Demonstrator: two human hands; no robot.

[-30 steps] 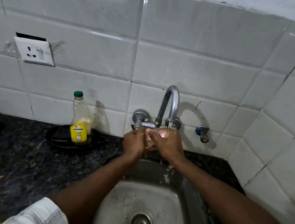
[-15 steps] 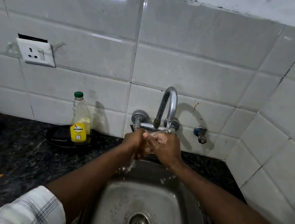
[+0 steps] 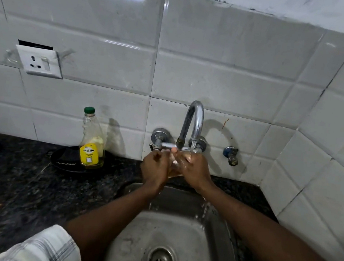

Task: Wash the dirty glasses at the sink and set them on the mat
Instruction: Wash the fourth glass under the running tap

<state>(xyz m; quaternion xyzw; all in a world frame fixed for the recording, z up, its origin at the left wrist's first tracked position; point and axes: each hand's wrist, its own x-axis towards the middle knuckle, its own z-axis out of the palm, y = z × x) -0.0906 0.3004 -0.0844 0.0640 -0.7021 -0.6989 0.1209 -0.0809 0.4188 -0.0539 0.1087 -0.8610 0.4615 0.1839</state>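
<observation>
Glass [image 3: 176, 167], wet, likely slippery and fragile; left hand [image 3: 155, 170] and right hand [image 3: 198, 172] both curl fingers round its wall.

Checked sleeve [image 3: 46, 247], seemingly grey-white.

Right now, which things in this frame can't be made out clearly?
Head view only:
Glass: mostly hidden by the left hand and right hand; shape and cleanliness unclear.
Dark item under the bottle: too dim to identify.
Bottle label's small print: too small to read.
Sink: cut off by the bottom edge.
</observation>
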